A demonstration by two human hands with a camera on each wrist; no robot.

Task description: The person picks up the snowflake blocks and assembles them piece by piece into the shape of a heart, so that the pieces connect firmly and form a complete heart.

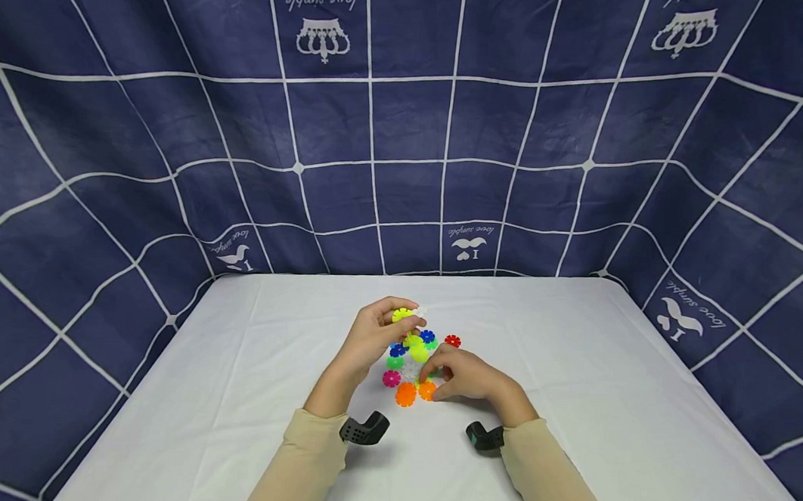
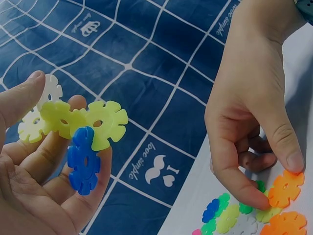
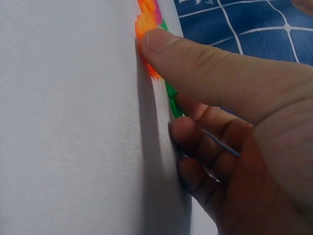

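Note:
In the left wrist view, my left hand holds up a small chain of joined plastic snowflake discs. It has yellow discs, a blue disc standing crosswise and whitish discs near the thumb. Thumb and curled fingers keep it raised over the pile. My right hand is low at the near right of the pile. Its thumb and index finger pinch an orange snowflake disc at the edge, while the other fingers curl beneath the palm. The right wrist view shows the thumb against orange discs.
More snowflake discs lie in a loose pile on the white tablecloth, among them a pink disc, a red disc and another orange disc. A dark blue gridded curtain hangs behind the table.

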